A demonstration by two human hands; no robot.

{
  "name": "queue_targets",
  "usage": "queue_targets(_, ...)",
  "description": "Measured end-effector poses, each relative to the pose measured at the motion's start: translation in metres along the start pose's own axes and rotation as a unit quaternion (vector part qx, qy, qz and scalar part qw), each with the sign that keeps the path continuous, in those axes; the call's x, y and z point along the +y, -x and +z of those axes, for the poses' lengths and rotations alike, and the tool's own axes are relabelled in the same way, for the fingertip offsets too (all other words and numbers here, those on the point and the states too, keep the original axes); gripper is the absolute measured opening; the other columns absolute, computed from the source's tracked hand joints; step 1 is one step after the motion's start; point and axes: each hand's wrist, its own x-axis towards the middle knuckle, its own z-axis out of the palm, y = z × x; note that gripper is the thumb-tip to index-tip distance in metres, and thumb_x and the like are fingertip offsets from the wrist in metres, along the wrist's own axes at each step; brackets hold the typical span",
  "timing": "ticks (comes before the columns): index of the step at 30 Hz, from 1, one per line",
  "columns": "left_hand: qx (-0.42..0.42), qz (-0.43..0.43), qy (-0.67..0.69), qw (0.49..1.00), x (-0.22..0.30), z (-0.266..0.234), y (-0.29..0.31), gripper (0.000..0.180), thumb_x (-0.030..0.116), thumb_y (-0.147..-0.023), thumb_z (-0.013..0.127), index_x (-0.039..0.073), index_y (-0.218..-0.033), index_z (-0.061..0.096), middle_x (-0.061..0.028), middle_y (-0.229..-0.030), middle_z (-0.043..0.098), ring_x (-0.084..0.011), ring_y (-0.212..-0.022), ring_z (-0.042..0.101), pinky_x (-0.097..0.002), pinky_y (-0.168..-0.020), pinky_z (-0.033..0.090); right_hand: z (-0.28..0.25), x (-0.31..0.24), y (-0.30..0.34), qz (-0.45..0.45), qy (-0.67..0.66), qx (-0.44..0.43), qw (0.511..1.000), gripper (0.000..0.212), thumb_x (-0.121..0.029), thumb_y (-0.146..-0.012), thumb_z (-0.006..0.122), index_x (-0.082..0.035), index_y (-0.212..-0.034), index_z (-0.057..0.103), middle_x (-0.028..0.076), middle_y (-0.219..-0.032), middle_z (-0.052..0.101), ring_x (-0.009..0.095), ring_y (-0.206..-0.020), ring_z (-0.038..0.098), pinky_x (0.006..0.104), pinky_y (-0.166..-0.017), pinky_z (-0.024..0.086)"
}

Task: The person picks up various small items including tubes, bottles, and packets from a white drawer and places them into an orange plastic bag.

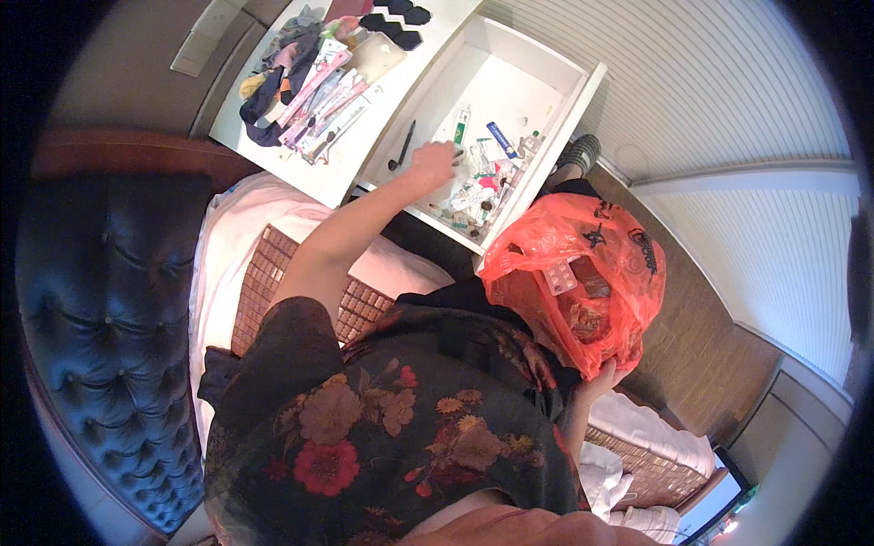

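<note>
white drawer (446,91) stands pulled out, a dark stick (403,146) along its left side; the left hand (435,166) is over it, fingers bent, whether they hold anything i cannot tell; a tube (462,126) and a blue packet (502,139) lie further right; a red bag (569,223) gapes beside the drawer, its edge pinched in the right hand's (604,380) fingers.
</note>
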Motion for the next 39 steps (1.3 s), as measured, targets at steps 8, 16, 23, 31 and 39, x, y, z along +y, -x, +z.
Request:
queue_targets(8, -0.268, -0.037, 0.696, 0.665, -0.04, 0.028, -0.024, 0.019, 0.015, -0.091, 0.053, 0.002, -0.105, 0.056, -0.0028, -0.089, 0.061, -0.0166, -0.083, 0.06, -0.0309, -0.074, 0.051, 0.007, -0.007, 0.004, 0.02, -0.088, -0.003, 0.996, 0.056, -0.007, -0.082, 0.044, -0.003, -0.136, 0.029, 0.015, -0.135, 0.037, 0.026, -0.12, 0.042, 0.0394, -0.098, 0.036)
queue_targets(16, -0.401, 0.039, 0.806, 0.434, -0.017, -0.001, 0.001, 0.034, 0.02, -0.091, 0.048, -0.003, -0.116, 0.051, -0.0068, -0.09, 0.058, -0.0183, -0.087, 0.056, -0.0362, -0.087, 0.045, 0.005, -0.005, 0.001, 0.005, -0.123, -0.025, 0.992, 0.058, -0.01, -0.08, 0.043, -0.001, -0.136, 0.03, 0.015, -0.138, 0.034, 0.028, -0.126, 0.035, 0.0414, -0.106, 0.027)
queue_targets(23, -0.37, 0.044, 0.802, 0.468, 0.016, -0.032, 0.021, 0.037, 0.018, -0.092, 0.043, -0.005, -0.119, 0.048, -0.0085, -0.092, 0.057, -0.0194, -0.087, 0.056, -0.0351, -0.087, 0.046, 0.0, 0.0, -0.001, -0.008, -0.109, -0.038, 0.993, 0.061, -0.006, -0.079, 0.043, -0.003, -0.138, 0.026, 0.015, -0.139, 0.033, 0.028, -0.127, 0.035, 0.0425, -0.105, 0.03)
queue_targets(31, -0.235, 0.026, 0.686, 0.688, -0.003, 0.014, -0.005, 0.031, 0.017, -0.089, 0.042, -0.004, -0.109, 0.053, -0.0116, -0.085, 0.061, -0.0193, -0.075, 0.06, -0.0318, -0.07, 0.049, 0.0, 0.001, 0.0, -0.005, -0.059, -0.011, 0.998, 0.049, -0.008, -0.085, 0.04, 0.002, -0.133, 0.033, 0.014, -0.133, 0.04, 0.024, -0.12, 0.041, 0.0355, -0.101, 0.033)
queue_targets(39, -0.11, 0.099, 0.071, 0.986, 0.044, 0.024, 0.02, 0.04, 0.033, -0.077, 0.063, -0.002, -0.096, 0.055, -0.0214, -0.094, 0.063, -0.0349, -0.091, 0.062, -0.0428, -0.078, 0.048, -0.003, 0.004, -0.001, -0.006, -0.023, -0.009, 1.0, 0.051, -0.009, -0.084, 0.043, 0.002, -0.132, 0.034, 0.014, -0.134, 0.039, 0.024, -0.12, 0.04, 0.0358, -0.1, 0.033)
